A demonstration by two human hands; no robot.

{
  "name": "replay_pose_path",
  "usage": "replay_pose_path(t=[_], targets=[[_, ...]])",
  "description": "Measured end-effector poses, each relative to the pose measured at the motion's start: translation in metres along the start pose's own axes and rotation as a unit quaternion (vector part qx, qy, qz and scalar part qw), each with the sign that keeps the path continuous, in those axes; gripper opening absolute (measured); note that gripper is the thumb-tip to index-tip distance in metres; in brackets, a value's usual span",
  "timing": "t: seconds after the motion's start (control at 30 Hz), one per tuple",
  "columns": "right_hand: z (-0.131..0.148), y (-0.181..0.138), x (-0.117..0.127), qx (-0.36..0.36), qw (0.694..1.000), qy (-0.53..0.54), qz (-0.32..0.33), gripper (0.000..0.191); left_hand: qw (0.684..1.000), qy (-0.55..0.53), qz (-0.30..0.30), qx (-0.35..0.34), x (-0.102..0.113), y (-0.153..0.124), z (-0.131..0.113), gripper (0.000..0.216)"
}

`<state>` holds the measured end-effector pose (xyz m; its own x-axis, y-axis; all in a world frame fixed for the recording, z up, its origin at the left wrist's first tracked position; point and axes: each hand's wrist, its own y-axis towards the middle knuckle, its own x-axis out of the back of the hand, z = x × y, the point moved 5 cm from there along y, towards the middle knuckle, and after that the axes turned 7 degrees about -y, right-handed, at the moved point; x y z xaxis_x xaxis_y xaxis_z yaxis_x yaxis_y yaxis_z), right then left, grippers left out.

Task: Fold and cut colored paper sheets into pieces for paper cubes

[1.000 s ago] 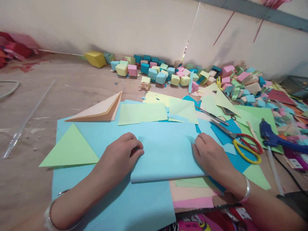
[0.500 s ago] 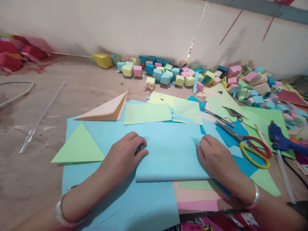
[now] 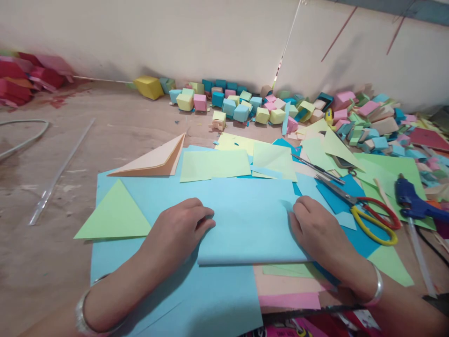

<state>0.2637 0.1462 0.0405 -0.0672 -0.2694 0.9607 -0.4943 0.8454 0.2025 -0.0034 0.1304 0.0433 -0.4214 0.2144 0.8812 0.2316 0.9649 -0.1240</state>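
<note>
A light blue sheet of paper [image 3: 250, 224], folded over with a rounded fold along its near edge, lies in front of me. My left hand [image 3: 180, 227] is closed in a pinch at its left edge. At the opposite edge my right hand [image 3: 317, 229] grips the paper with curled fingers, and the paper puckers slightly there. Beneath it spreads a larger light blue sheet [image 3: 217, 299]. A green folded triangle [image 3: 114, 213] lies left of my left hand, and a peach folded piece [image 3: 154, 159] stands partly raised behind it.
Scissors with red and yellow handles [image 3: 372, 217] lie right of my right hand, near a blue glue gun [image 3: 412, 201]. Green paper pieces [image 3: 219, 164] lie behind the folded sheet. Several small paper cubes [image 3: 242, 112] line the wall. A clear stick [image 3: 59, 178] rests at left.
The thumb and fingers of my left hand have drawn a little closer together. My right hand stays at the paper's right edge. The view has shifted slightly.
</note>
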Motion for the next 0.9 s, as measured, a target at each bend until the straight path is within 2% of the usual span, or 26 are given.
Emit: replay_pose_path(t=[0.43, 0.73, 0.9], targets=[[0.002, -0.001, 0.001, 0.013, 1.0, -0.006, 0.01, 0.028, 0.999, 0.012, -0.017, -0.032, -0.001, 0.0, -0.003, 0.026], [-0.001, -0.003, 0.011, -0.018, 0.991, -0.13, 0.017, 0.025, 0.984, -0.04, -0.054, -0.164, -0.005, 0.004, -0.009, 0.037], [-0.006, -0.002, 0.011, -0.029, 0.99, -0.13, 0.049, 0.025, 0.985, -0.034, -0.048, -0.163, -0.009, 0.004, -0.005, 0.037]])
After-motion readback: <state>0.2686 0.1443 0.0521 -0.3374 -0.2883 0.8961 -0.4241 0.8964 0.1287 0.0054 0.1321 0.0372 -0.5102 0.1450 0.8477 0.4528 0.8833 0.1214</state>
